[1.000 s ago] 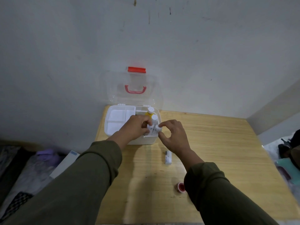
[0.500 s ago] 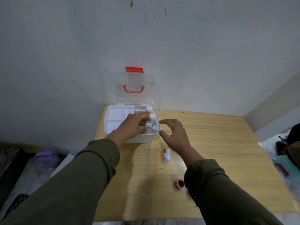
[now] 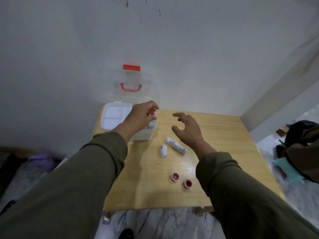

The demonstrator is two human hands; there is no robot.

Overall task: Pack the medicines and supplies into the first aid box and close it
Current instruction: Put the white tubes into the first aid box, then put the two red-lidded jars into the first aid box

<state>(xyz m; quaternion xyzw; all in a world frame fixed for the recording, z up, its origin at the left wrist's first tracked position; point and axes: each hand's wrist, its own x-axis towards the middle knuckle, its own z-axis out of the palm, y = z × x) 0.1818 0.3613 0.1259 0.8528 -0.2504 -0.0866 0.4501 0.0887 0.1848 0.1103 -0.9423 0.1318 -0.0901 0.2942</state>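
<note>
Closest to the near edge of the surface [image 3: 224, 152] are two small red tape rolls, one [image 3: 175, 176] a bit further in, the other [image 3: 187, 183] just beside it and nearer, both lying flat w/ the hole up, prob so they don't roll off. Further in, abt mid-surface, two white rolled bandages: a short one [image 3: 163, 150] and a longer one [image 3: 176, 146] lying at an angle, near each other but not touching. All four look like they're lined up waiting their turn, still unpacked.

Right hand [image 3: 189, 131] hovers above the longer bandage, fingers spread and loosely curled, nothing in it. I'd guess it's going for one of the bandages, since they're right under it.

Left hand [image 3: 142, 117] is over the right-hand end of the first aid box [image 3: 110, 118], fingers curled down into it. A small white bottle cap [image 3: 151, 124] peeks out just under the palm. Can't tell if the hand is actually gripping a bottle or just steadying them, fingers hide that. Makes sense to keep bottles upright and bunched in one compartment.

Box sits at the far left corner of the surface, tight to the wall. The left compartments look bare. Clear lid [image 3: 133, 88] stands open, leaning back on the wall, w/ red handle [image 3: 130, 87] and red latch [image 3: 131, 67] up top, so closing is a way off imo.

Surface is light wood, pushed into a corner w/ plain, scuffed grey walls. Marbled floor below, dark bag and clutter off to the right, fabric stuff on the left.
</note>
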